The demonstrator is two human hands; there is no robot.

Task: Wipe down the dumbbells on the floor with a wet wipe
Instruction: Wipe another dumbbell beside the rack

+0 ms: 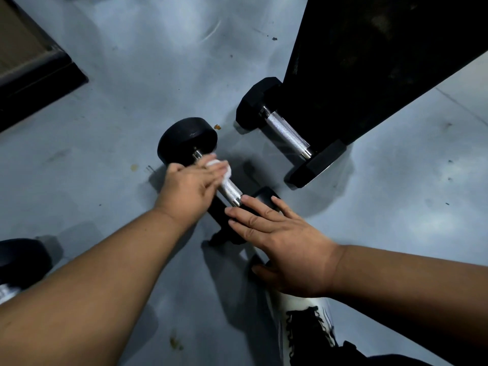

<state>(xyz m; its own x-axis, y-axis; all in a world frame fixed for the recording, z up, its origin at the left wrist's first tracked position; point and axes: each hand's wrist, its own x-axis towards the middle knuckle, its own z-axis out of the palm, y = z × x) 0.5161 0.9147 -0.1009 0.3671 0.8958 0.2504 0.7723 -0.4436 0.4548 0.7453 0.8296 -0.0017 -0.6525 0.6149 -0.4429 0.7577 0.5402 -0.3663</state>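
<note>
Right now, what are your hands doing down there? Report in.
Left hand rubbing wet wipe on round dumbbell's handle. Right hand flat on its near head, steadying. Hex dumbbell untouched beside it. Nothing blocking.

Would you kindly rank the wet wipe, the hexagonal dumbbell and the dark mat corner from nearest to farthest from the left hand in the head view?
1. Wet wipe: in the left hand, on the round dumbbell's handle.
2. Hexagonal dumbbell: upper right, beside the black stand.
3. Dark mat corner: far upper left.
</note>
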